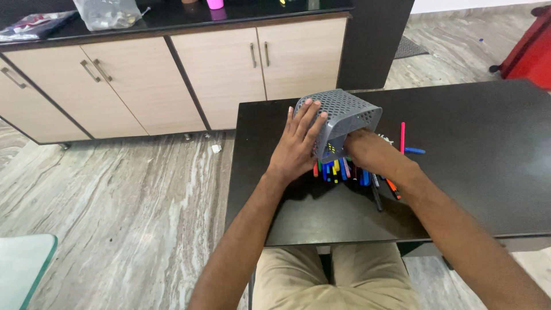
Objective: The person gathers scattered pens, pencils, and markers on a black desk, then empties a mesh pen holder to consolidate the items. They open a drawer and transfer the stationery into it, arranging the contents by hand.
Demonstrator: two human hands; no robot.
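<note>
Clear plastic bag (pixel 108 12) on dark counter, far left; flat dark printed packet (pixel 34 26) beside it.

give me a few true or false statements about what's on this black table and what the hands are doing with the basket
1. The grey mesh basket is tipped on its side. True.
2. The left hand lies flat against the basket's side. True.
3. The right hand rests far from the basket, on the table's edge. False: it is at the basket's open mouth.
4. Coloured pens lie spilled on the black table by the basket's mouth. True.
5. A pink pen stands upright inside the basket. False: it lies flat on the table, to the right of the basket.
</note>
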